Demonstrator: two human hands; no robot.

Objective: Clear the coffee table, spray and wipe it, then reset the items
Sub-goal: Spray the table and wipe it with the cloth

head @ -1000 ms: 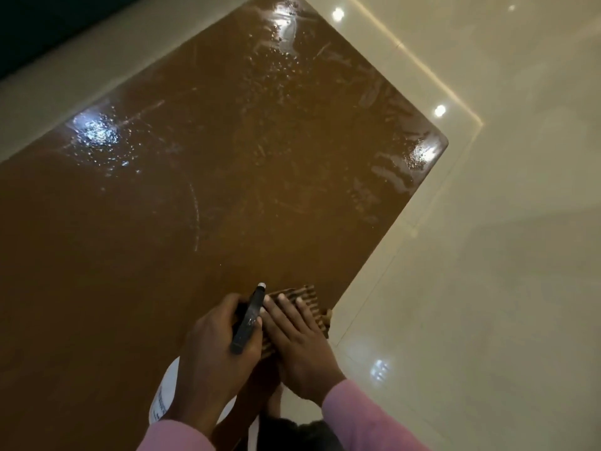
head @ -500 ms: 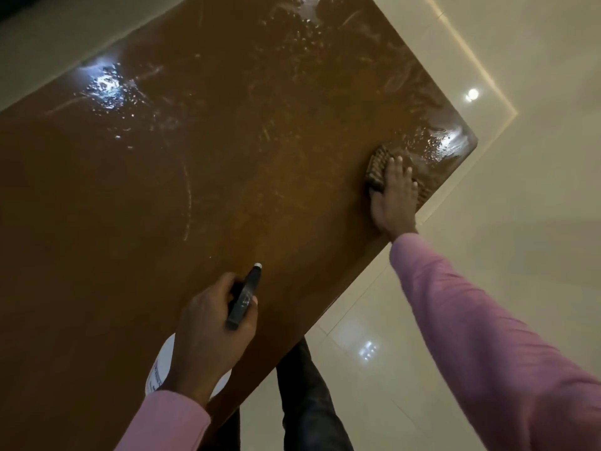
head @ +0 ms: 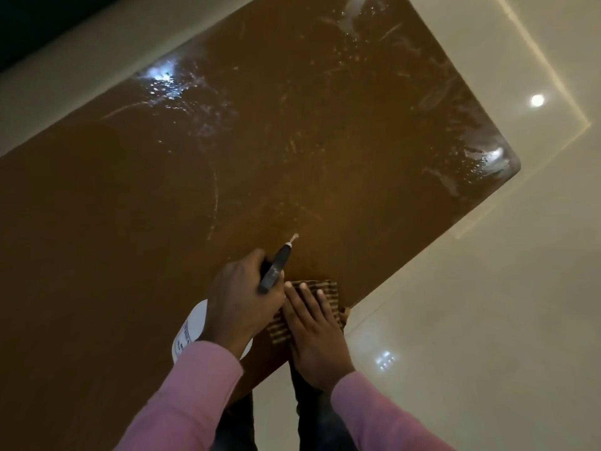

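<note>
Bare, wet brown surface (head: 227,177): cleared and sprayed. Your left hand (head: 242,301) grips the spray bottle (head: 276,268); right hand (head: 313,327) flat on cloth (head: 325,288), wiping unfinished, resetting remains.

Right hand (head: 317,327): back from far right corner to near edge of tabletop (head: 162,222)
Cloth (head: 325,289): now beside left hand (head: 242,302)

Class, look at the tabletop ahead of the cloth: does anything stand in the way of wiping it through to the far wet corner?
Nothing visible does. The table is bare between the cloth under the right hand and the wet corner.
</note>
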